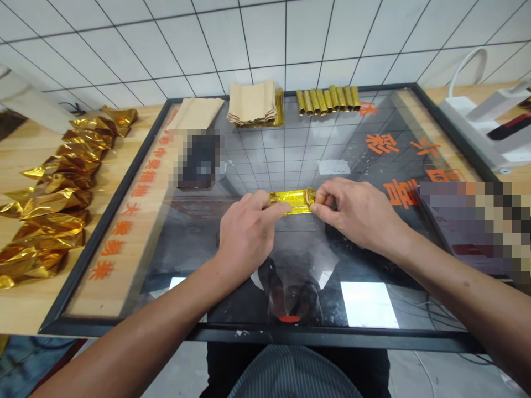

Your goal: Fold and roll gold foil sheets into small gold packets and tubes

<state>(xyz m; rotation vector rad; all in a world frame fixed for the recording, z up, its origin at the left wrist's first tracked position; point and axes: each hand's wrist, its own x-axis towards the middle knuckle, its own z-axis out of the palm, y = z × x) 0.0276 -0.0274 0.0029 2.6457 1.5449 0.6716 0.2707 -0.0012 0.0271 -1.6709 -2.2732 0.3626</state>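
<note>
Over the glass-topped worktop, your half-curled left hand presses and your right hand pinches opposite ends of a gold foil piece, probably light, slick and easily creased, best held lightly at both ends.

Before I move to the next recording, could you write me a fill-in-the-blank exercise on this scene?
The foil at the left hand and right hand is coloured ____. From this view, the rolls lie to the ____ of the paper stack. The wall is covered in white ____.

Missing words: gold; right; tiles.
</note>
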